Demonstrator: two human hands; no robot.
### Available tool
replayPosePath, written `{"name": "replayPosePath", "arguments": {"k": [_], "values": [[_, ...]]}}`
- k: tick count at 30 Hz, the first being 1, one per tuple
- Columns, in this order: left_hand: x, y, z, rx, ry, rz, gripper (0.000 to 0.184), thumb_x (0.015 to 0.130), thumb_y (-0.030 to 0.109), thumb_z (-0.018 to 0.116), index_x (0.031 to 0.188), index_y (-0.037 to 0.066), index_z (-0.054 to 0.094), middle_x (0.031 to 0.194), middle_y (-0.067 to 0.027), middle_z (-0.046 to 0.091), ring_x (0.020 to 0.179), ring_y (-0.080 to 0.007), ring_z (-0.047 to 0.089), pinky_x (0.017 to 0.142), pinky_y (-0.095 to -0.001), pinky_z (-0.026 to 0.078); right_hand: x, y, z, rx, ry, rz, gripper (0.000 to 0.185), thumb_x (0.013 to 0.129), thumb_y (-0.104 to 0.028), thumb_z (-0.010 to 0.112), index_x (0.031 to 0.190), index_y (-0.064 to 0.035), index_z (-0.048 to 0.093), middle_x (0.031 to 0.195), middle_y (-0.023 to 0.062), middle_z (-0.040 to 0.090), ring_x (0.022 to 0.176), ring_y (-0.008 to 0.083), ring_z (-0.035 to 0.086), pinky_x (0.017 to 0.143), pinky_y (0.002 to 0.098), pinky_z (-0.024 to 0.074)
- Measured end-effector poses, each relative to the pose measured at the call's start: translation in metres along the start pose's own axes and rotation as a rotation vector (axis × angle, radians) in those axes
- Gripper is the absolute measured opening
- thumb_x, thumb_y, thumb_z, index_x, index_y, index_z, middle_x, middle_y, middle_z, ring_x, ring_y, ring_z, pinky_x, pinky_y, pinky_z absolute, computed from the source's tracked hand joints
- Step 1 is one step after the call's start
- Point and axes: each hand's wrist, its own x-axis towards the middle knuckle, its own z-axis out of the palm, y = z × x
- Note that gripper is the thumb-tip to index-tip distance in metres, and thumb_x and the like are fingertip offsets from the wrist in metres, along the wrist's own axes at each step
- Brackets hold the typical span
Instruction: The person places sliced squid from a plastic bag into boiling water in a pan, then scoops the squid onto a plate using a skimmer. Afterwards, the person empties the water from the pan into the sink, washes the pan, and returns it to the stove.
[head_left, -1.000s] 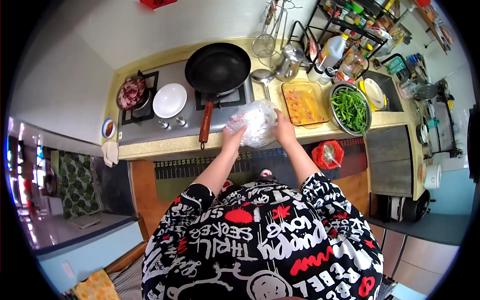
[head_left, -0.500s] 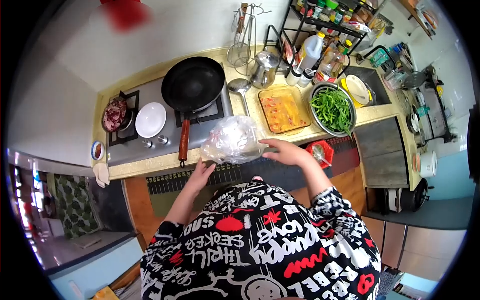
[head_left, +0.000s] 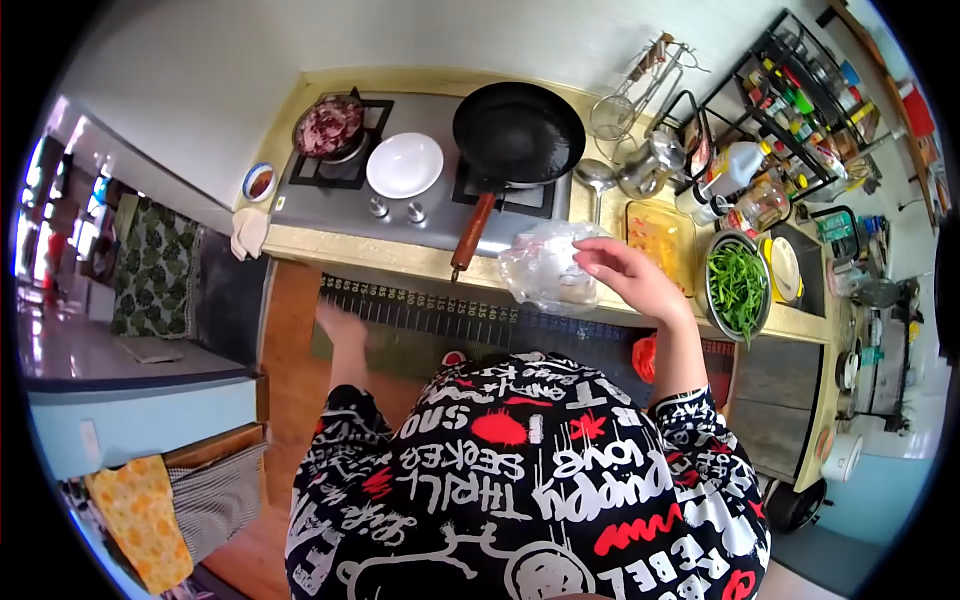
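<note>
1. Reaching in from the right of my feed, the right hand (head_left: 632, 272) has its fingers over the upper right side of a plastic bag (head_left: 550, 275); fingers loosely bent, but I can't tell whether they pinch the film.
2. Bag: clear, crinkled, shiny, lumpy outline, at the front edge of the counter (head_left: 340, 243), just right of the pan handle. Contents I can't make out.
3. Left hand (head_left: 343, 327): blurred, out in front of the counter, well apart from the bag. I can't tell its finger state.
4. Stove (head_left: 310, 207): smooth grey metal top. On it I log a round, black, shallow pan (head_left: 520, 130) with a reddish-brown wooden handle (head_left: 474, 235) pointing at the wearer, a glossy white round dish (head_left: 405, 165), and a pot heaped with red, marbled pieces (head_left: 330, 127).
5. Right of the stove: metal ladle (head_left: 596, 176), squarish amber glass dish (head_left: 660, 203) with yellowish contents, round metal bowl (head_left: 713, 312) of slender greens (head_left: 737, 285).
6. Left corner: limp, pale cloth (head_left: 249, 233) draped over the counter edge.
</note>
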Motion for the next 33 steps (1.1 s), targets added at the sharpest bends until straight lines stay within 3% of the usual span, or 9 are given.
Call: {"name": "replayPosePath", "arguments": {"k": [4, 8, 11, 12, 13, 16, 19, 24, 33], "values": [[0.011, 0.000, -0.117, -0.948, 0.187, -0.181, 0.049, 0.090, 0.043, 0.065, 0.129, 0.013, 0.060, 0.138, -0.0174, 0.050, 0.138, -0.0387, 0.035, 0.114, -0.0561, 0.024, 0.000, -0.039, 0.003, -0.130, -0.007, -0.153, 0.040, 0.095, -0.012, 0.062, 0.133, -0.0022, 0.055, 0.122, 0.0104, 0.066, 0.113, 0.0185, 0.061, 0.099, 0.0328, 0.0464], [0.000, -0.040, -0.165, -2.120, -0.619, -0.208, 0.054, 0.095, 0.039, 0.061, 0.141, 0.011, 0.052, 0.140, -0.0076, 0.053, 0.133, -0.0183, 0.042, 0.112, -0.0333, 0.027, -0.011, -0.002, -0.017, 0.395, -0.161, -0.180, 0.041, 0.098, -0.016, 0.059, 0.134, 0.0002, 0.052, 0.121, 0.0178, 0.065, 0.110, 0.0257, 0.064, 0.099, 0.0369, 0.0482], [-0.002, -0.015, -0.152, -0.976, -0.623, -0.202, 0.059, 0.091, 0.045, 0.062, 0.138, 0.012, 0.054, 0.146, -0.0165, 0.046, 0.141, -0.0323, 0.031, 0.116, -0.0507, 0.017, -0.002, 0.079, -0.025, 0.674, 0.047, 0.104, 0.038, 0.096, -0.019, 0.060, 0.130, -0.0030, 0.055, 0.106, 0.0175, 0.070, 0.098, 0.0290, 0.068, 0.096, 0.0472, 0.0496], [0.000, -0.009, -0.146, -0.598, -0.576, -0.183, 0.060, 0.090, 0.048, 0.062, 0.138, 0.012, 0.055, 0.148, -0.0195, 0.044, 0.143, -0.0370, 0.028, 0.117, -0.0565, 0.014, -0.002, 0.079, -0.007, -0.284, 0.232, 0.206, 0.033, 0.094, -0.019, 0.062, 0.125, -0.0060, 0.058, 0.102, 0.0168, 0.071, 0.095, 0.0290, 0.069, 0.094, 0.0473, 0.0502], [0.000, -0.011, -0.138, -0.627, -0.399, -0.116, 0.060, 0.089, 0.050, 0.063, 0.136, 0.014, 0.056, 0.147, -0.0216, 0.044, 0.144, -0.0393, 0.023, 0.117, -0.0586, 0.013, -0.001, 0.076, 0.012, -1.249, 0.376, 0.305, 0.029, 0.092, -0.018, 0.064, 0.120, -0.0090, 0.062, 0.097, 0.0161, 0.071, 0.091, 0.0290, 0.069, 0.092, 0.0473, 0.0507], [0.011, 0.002, -0.110, -0.834, 0.048, -0.109, 0.061, 0.087, 0.053, 0.065, 0.133, 0.015, 0.059, 0.137, -0.0237, 0.052, 0.141, -0.0406, 0.032, 0.116, -0.0626, 0.010, 0.002, 0.120, 0.021, -0.676, 0.824, -0.010, 0.017, 0.084, -0.016, 0.068, 0.099, -0.0087, 0.072, 0.094, 0.0125, 0.071, 0.095, 0.0337, 0.066, 0.092, 0.0440, 0.0485], [0.021, -0.002, -0.146, -1.076, -0.563, 0.157, 0.062, 0.088, 0.051, 0.065, 0.134, 0.009, 0.057, 0.131, -0.0216, 0.058, 0.127, -0.0349, 0.052, 0.115, -0.0552, 0.024, 0.004, 0.115, 0.023, -0.825, 0.854, 0.134, 0.035, 0.084, -0.018, 0.071, 0.117, -0.0076, 0.064, 0.105, 0.0179, 0.067, 0.104, 0.0381, 0.063, 0.093, 0.0458, 0.0480], [0.021, 0.052, -0.158, -1.198, -0.688, 0.592, 0.062, 0.092, 0.046, 0.064, 0.138, 0.006, 0.052, 0.134, -0.0223, 0.057, 0.125, -0.0316, 0.055, 0.104, -0.0376, 0.044, 0.030, 0.151, 0.017, -0.695, 0.849, 0.166, 0.052, 0.081, -0.022, 0.074, 0.128, -0.0086, 0.056, 0.115, 0.0205, 0.063, 0.106, 0.0406, 0.062, 0.097, 0.0463, 0.0469], [0.060, 0.198, -0.252, -1.926, -0.627, 0.005, 0.101, 0.092, 0.039, 0.068, 0.156, 0.004, -0.003, 0.149, -0.0245, 0.038, 0.139, -0.0296, 0.038, 0.114, -0.0379, 0.028, 0.036, 0.177, -0.015, -0.494, 0.582, 0.292, 0.050, 0.080, -0.016, 0.069, 0.129, -0.0114, 0.058, 0.096, 0.0167, 0.070, 0.093, 0.0347, 0.067, 0.085, 0.0415, 0.0524]]}}
